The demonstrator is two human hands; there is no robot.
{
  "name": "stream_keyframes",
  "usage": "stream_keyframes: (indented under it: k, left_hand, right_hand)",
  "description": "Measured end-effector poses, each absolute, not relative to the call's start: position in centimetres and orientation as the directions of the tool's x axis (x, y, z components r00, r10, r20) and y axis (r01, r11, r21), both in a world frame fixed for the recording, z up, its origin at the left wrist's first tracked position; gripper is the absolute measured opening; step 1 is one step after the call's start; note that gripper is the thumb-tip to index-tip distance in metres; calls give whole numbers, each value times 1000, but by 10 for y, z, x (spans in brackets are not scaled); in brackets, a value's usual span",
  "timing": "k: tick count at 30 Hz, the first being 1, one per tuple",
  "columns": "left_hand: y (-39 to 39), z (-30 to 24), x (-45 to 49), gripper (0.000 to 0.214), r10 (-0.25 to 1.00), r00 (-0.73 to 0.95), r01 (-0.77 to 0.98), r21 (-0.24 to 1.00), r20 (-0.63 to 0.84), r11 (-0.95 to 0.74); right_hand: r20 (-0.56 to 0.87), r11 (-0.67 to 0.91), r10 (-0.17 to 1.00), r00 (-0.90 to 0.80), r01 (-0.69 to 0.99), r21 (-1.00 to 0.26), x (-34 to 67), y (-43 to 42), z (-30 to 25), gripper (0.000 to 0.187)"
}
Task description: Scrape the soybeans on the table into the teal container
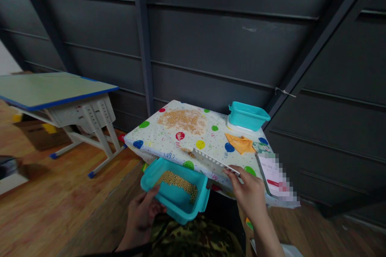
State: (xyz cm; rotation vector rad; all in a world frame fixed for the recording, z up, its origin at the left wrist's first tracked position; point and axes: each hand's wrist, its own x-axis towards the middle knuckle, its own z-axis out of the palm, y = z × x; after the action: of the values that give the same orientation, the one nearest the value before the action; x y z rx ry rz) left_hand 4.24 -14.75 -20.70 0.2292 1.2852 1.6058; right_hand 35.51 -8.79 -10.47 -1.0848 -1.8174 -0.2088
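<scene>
My left hand (144,208) grips the near left rim of a turquoise plastic box (173,206), thumb over the edge. This box is held just below the table's front edge, and soybeans (177,180) lie along its far side. Between the fingers of my right hand (249,188) is a long flat white strip with a row of notches (215,161). Its far end rests at or just above the tablecloth, beside a small group of soybeans (187,151). A larger spread of soybeans (184,119) mixed with brownish bits covers the back left of the table.
The table's balloon-print cloth (164,144) hangs over the front edge. A second turquoise box (249,116) stands at the back right. Nearby lie an orange cloth (239,143) and a partly blurred phone or tablet (269,174). A blue-edged desk (60,88) is at left; a dark wall (211,40) rises behind.
</scene>
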Motion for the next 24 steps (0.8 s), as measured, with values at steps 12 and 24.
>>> stream_keyframes:
  k: [12, 24]
  left_hand:
    - [-155, -192, 49, 58, 802, -447, -590, 804, -396, 68]
    - [-155, -185, 51, 48, 784, -473, -602, 797, -402, 45]
  right_hand:
    - [801, 534, 593, -82, 785, -315, 346, -104, -109, 42]
    - [788, 557, 613, -62, 741, -375, 337, -108, -110, 38]
